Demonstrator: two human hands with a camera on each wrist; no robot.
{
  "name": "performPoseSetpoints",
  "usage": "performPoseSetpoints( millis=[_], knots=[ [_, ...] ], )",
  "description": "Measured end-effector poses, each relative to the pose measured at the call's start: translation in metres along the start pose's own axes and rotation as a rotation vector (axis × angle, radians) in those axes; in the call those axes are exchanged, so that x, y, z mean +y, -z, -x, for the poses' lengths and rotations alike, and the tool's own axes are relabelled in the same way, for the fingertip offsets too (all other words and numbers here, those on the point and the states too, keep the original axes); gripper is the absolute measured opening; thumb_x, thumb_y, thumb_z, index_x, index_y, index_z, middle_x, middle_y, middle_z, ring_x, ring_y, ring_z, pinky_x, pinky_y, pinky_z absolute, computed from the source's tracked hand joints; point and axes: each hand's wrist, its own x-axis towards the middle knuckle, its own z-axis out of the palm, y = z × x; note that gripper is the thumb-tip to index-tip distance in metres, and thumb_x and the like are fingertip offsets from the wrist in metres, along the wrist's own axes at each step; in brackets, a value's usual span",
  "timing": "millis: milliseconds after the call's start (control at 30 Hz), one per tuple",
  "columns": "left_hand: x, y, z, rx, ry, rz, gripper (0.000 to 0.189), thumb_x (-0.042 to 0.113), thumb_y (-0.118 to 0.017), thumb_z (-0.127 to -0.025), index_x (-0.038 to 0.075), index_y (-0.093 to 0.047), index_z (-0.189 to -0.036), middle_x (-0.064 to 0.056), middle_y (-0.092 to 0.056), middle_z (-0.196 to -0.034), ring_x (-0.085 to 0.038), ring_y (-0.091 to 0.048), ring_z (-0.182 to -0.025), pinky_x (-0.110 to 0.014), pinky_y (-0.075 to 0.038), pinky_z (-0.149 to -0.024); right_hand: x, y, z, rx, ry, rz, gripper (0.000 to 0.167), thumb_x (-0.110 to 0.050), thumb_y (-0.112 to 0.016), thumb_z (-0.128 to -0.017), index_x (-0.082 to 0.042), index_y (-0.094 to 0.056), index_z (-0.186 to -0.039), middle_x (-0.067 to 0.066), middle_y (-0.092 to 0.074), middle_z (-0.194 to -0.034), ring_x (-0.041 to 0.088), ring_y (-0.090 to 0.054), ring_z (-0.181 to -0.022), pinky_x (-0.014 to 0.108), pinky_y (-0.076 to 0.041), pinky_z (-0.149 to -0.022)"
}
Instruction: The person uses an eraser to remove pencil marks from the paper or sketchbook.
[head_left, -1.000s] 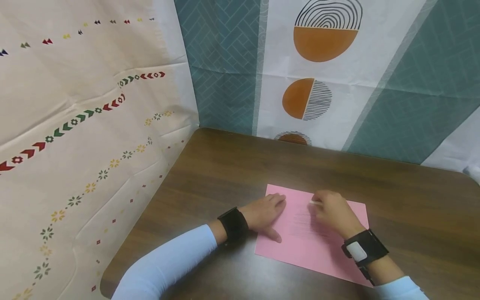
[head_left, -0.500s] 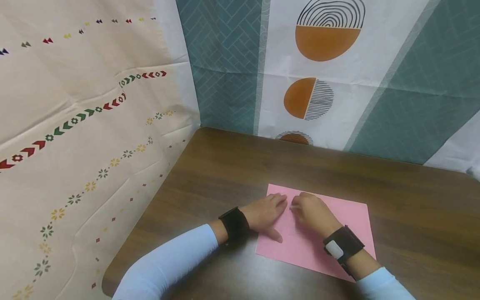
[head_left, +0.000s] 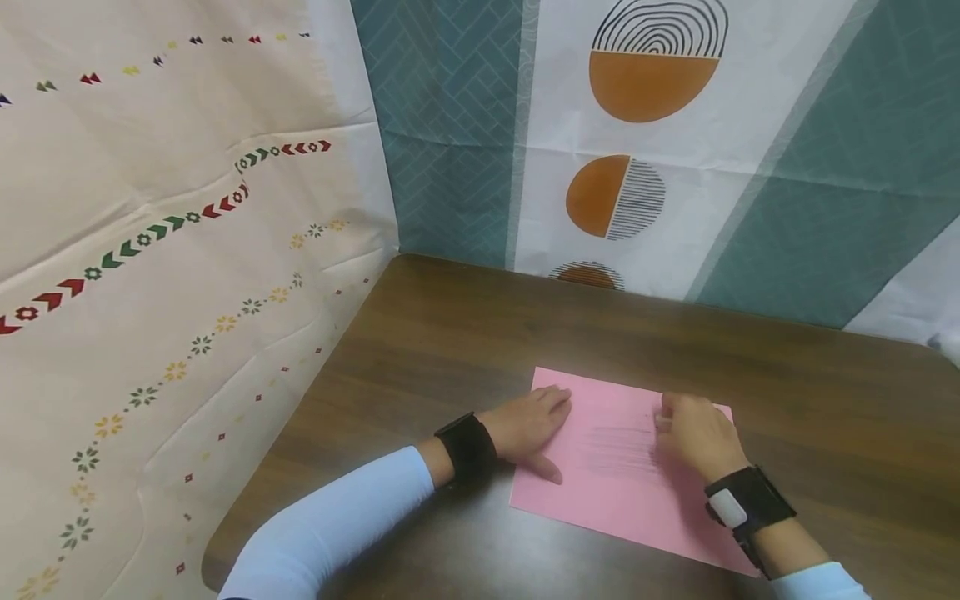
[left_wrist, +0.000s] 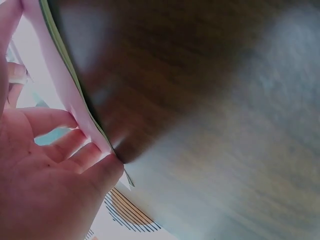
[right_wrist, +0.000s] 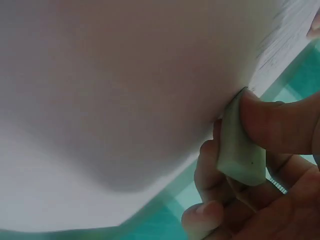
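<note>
A pink sheet of paper [head_left: 615, 508] lies on the brown table, with grey pencil-like lines [head_left: 618, 446] across its middle. My left hand [head_left: 528, 429] rests on the sheet's left part, fingers extended and thumb spread. In the left wrist view, those fingers [left_wrist: 102, 172] lie along the paper's edge. Over the right part of the sheet, my right hand [head_left: 697, 433] pinches a small whitish eraser [right_wrist: 242, 150] between thumb and fingers. One end of the eraser meets the paper beside the grey marks in the right wrist view; the fingers partly cover it.
The wooden tabletop [head_left: 420, 333] extends around the sheet on all sides. A cream patterned cloth [head_left: 187, 250] hangs along the left edge. Behind the table hangs a teal and white cloth [head_left: 457, 192] with orange and striped shapes.
My right hand with the eraser first went left across the sheet towards my left hand, then back right, further than where it started. My left hand stays in place.
</note>
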Motion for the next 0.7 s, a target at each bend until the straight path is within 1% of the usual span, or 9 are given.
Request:
performPoseSetpoints(
  millis=[100,200,367,500,700],
  knots=[
    [-0.0003,-0.0001,-0.0007,-0.002,0.009,0.011,0.108,0.069,-0.067,-0.084,-0.003,-0.031,-0.156,-0.018,-0.026,-0.163,-0.030,-0.022,-0.151,-0.032,-0.014,-0.121,0.0055,0.0018,0.0000,0.012,0.005,-0.011,0.011,-0.009,-0.069,-0.087,-0.004,-0.061,-0.082,0.005,-0.056,-0.070,0.025,-0.051,-0.066,0.042,-0.042,-0.056],
    [0.0000,-0.0009,-0.0007,0.001,0.014,0.010,0.108,0.069,-0.068,-0.083,-0.002,-0.032,-0.155,-0.018,-0.027,-0.162,-0.029,-0.023,-0.150,-0.032,-0.015,-0.121,0.0049,0.0016,0.0009,-0.008,0.010,-0.022,0.011,-0.007,-0.070,-0.087,-0.001,-0.061,-0.086,0.007,-0.058,-0.073,0.026,-0.053,-0.067,0.045,-0.046,-0.059],
    [0.0014,0.0009,-0.0009,-0.003,0.026,0.010,0.108,0.068,-0.070,-0.082,-0.002,-0.033,-0.155,-0.017,-0.028,-0.162,-0.029,-0.024,-0.150,-0.031,-0.016,-0.121,0.0040,0.0001,0.0028,-0.010,0.017,-0.014,0.017,-0.006,-0.074,-0.084,0.003,-0.062,-0.092,0.010,-0.061,-0.078,0.028,-0.057,-0.071,0.049,-0.051,-0.066],
    [0.0024,0.0019,-0.0024,-0.001,0.023,0.000,0.107,0.068,-0.070,-0.082,-0.002,-0.034,-0.155,-0.017,-0.028,-0.161,-0.029,-0.025,-0.150,-0.031,-0.017,-0.121,0.0049,-0.0011,0.0037,0.010,0.019,-0.002,0.017,-0.006,-0.074,-0.084,0.004,-0.062,-0.092,0.010,-0.060,-0.077,0.028,-0.056,-0.069,0.049,-0.051,-0.066],
    [0.0032,0.0015,-0.0052,-0.003,0.026,-0.005,0.107,0.069,-0.070,-0.082,-0.002,-0.034,-0.155,-0.017,-0.028,-0.162,-0.028,-0.025,-0.150,-0.032,-0.017,-0.121,0.0054,-0.0010,0.0038,0.011,0.017,-0.004,0.016,-0.006,-0.075,-0.085,0.002,-0.063,-0.091,0.008,-0.060,-0.076,0.026,-0.055,-0.069,0.047,-0.051,-0.066]
  ],
)
